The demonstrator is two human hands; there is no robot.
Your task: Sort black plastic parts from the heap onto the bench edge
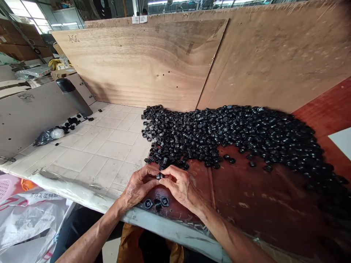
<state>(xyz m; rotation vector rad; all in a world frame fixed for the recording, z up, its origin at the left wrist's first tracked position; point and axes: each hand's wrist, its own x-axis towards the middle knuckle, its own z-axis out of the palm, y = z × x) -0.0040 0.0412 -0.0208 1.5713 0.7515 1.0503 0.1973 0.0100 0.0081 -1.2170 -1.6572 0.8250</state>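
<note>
Between the fingertips of both hands is a small black plastic cap (159, 176), partly covered by the fingers. My left hand (139, 184) pinches it from the left, and my right hand (178, 183) from the right. Just beyond my fingertips begins a large pile of black plastic caps (197, 128), spreading far to the right. Nearer to me, below my hands, lie a few loose pieces: a round cap with a cross-shaped inside (148, 204), a cap on its side (157, 205) and another round cap (165, 201).
A wooden board (142, 62) stands along the back. On the left, a dark thermos bottle (74, 96) leans by the side panel, near scattered black bits (71, 122) and a black plastic bag (45, 137). White plastic bags (30, 219) hang below the table's padded front edge (82, 195).
</note>
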